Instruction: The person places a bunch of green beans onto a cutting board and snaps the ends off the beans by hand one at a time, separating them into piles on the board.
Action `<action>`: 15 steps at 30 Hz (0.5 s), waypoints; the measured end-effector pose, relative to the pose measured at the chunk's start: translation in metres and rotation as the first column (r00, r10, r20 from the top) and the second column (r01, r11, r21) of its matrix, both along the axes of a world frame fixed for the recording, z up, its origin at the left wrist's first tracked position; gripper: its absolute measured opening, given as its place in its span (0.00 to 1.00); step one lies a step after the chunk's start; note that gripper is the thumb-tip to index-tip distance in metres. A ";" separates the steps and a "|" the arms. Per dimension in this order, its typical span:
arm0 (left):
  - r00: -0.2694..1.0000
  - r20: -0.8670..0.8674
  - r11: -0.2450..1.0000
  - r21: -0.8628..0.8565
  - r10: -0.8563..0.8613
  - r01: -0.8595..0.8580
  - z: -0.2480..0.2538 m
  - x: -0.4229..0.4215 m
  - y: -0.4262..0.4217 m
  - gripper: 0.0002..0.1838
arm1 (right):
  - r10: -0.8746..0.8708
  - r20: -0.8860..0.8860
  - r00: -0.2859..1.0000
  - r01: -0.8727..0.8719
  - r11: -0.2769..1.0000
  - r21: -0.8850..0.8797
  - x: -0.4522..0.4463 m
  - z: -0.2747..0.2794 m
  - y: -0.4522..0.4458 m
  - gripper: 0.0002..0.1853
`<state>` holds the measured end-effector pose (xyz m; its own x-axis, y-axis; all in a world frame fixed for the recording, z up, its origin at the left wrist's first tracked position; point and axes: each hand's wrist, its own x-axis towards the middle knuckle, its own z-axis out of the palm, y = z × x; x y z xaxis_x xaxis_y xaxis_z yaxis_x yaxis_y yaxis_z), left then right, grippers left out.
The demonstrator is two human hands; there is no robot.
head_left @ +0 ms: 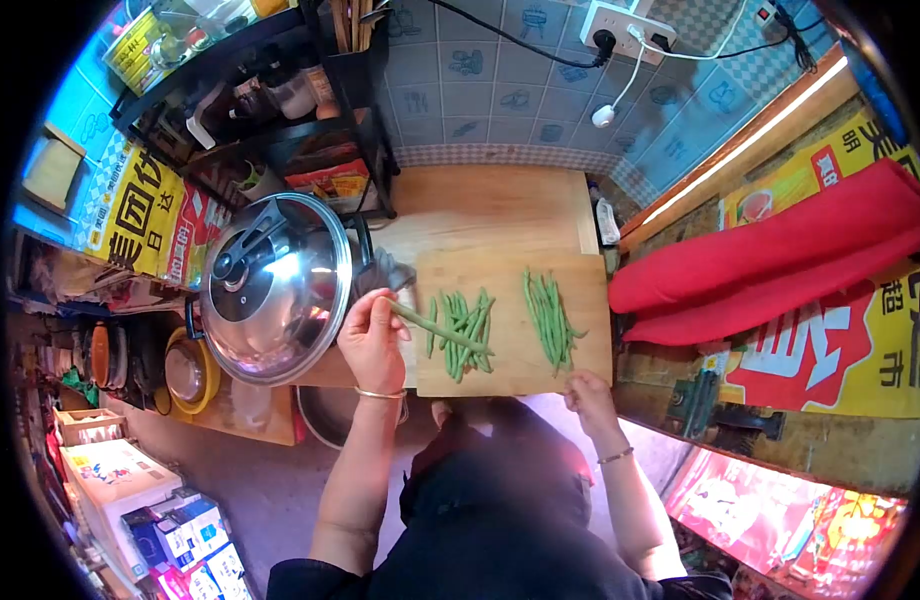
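Observation:
A wooden cutting board (510,275) lies on the counter in front of me. One green bean (442,331) is pinched by its end in my left hand (373,340), slanting over the board's left part. Beneath it is a loose pile of green beans (463,352). Another bunch of green beans (550,320) lies on the right part of the board, lined up roughly lengthwise. My right hand (590,402) is at the board's lower right corner, just below that bunch, its fingers curled together; whether anything small is between them cannot be made out.
A large lidded pot (278,290) stands left of the board. Behind it is a black rack (325,125) with bottles. Red cloth (770,260) lies on the right-hand surface. A power strip (625,30) with cords hangs on the tiled wall. A yellow basin (208,375) sits lower left.

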<state>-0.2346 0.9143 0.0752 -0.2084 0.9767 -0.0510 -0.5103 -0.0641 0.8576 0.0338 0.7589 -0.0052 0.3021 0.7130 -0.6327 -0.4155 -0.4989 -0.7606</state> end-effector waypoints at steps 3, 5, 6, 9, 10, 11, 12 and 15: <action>0.994 0.107 1.000 0.004 0.022 -0.023 0.001 -0.006 0.005 0.08 | 0.035 0.102 0.994 -0.028 0.998 -0.064 0.011 -0.001 -0.001 0.08; 0.986 0.162 0.999 -0.014 0.031 -0.029 -0.001 -0.004 0.005 0.08 | 0.055 0.111 0.992 -0.051 0.998 -0.037 0.009 0.006 0.007 0.10; 0.982 0.186 1.000 -0.025 0.018 -0.014 -0.003 -0.002 0.004 0.08 | 0.134 0.112 0.985 -0.137 0.990 0.019 0.004 0.006 0.011 0.11; 0.981 0.196 0.999 -0.052 -0.005 0.015 -0.006 0.006 0.001 0.09 | 0.239 0.061 0.969 -0.245 0.961 0.125 -0.028 0.038 0.037 0.12; 0.978 0.209 0.998 -0.062 -0.020 0.033 -0.006 0.008 -0.001 0.09 | 0.278 0.009 0.961 -0.275 0.945 0.177 -0.038 0.054 0.045 0.12; 0.974 0.222 0.996 -0.072 -0.033 0.050 -0.006 0.009 -0.003 0.09 | 0.277 0.008 0.961 -0.274 0.945 0.179 -0.044 0.064 0.050 0.12; 0.976 0.217 0.994 -0.095 -0.029 0.051 -0.005 0.011 -0.005 0.09 | 0.369 0.032 0.929 -0.367 0.906 0.213 -0.049 0.071 0.053 0.12; 0.985 0.174 0.989 -0.144 -0.014 0.039 -0.007 0.010 -0.008 0.09 | 0.466 0.065 0.882 -0.466 0.846 0.260 -0.051 0.070 0.055 0.14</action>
